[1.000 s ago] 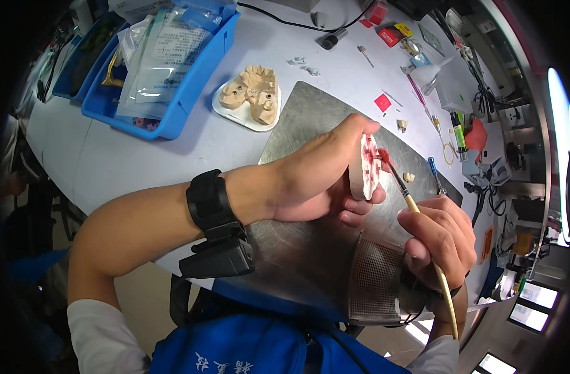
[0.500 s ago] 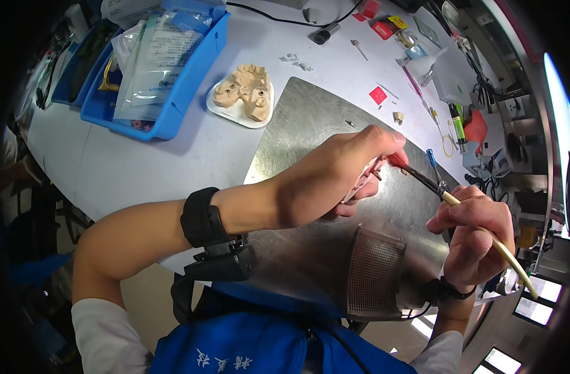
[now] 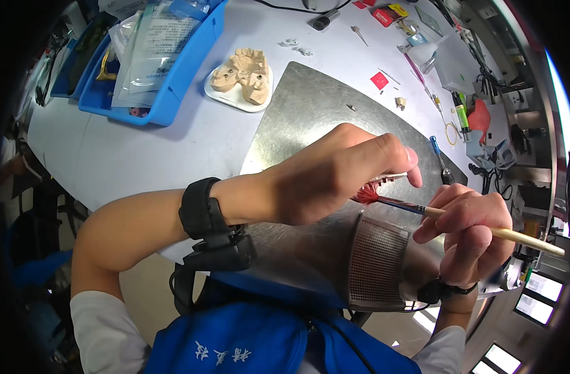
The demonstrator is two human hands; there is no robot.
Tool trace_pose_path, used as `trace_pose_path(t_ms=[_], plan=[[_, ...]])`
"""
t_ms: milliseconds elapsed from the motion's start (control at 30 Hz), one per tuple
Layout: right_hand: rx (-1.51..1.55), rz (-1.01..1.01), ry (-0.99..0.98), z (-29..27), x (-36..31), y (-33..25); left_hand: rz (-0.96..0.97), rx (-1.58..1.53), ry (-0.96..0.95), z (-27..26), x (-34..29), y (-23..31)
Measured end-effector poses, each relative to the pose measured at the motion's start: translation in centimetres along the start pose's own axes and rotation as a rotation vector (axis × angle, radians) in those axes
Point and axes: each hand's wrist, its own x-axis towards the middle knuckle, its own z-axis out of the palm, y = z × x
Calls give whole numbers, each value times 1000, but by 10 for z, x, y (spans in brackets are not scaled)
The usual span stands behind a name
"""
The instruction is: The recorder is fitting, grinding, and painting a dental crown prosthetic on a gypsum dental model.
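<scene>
My left hand [image 3: 335, 171] is closed around a small dental piece [image 3: 384, 179] with a pale edge and short reddish-brown studs. Most of that piece is hidden behind the fingers. Between the fingertips of my right hand [image 3: 475, 230] is a brush [image 3: 400, 204] with a cream handle, held almost level. Its splayed red bristles press against or lie right beside the dental piece; I cannot tell exactly where they touch. Both hands are above a metal plate [image 3: 297, 112]. Beyond my left hand, a tan dental cast [image 3: 253, 87] stands on a white base.
A blue bin [image 3: 172, 103] of plastic packets is at the far left. A perforated metal grille [image 3: 377, 265] sits at the plate's near edge. Along the right lie a blue-handled tool [image 3: 435, 146], a tooth-coloured piece [image 3: 401, 103], a red square [image 3: 379, 80] and a green-labelled syringe [image 3: 461, 115].
The brush has swung down and left, from the far side of the dental piece to its near side. My left hand has tilted the piece, and its index finger reaches farther right.
</scene>
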Motion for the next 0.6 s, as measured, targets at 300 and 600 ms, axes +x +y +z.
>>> trace_pose_path(t_ms=[300,600], plan=[[11,-128,6,5,1,11,87,-46,-17,-2,-5,-3],[-70,-142,-141,-17,0,7,-53,-136,-55,1,-4,-7]])
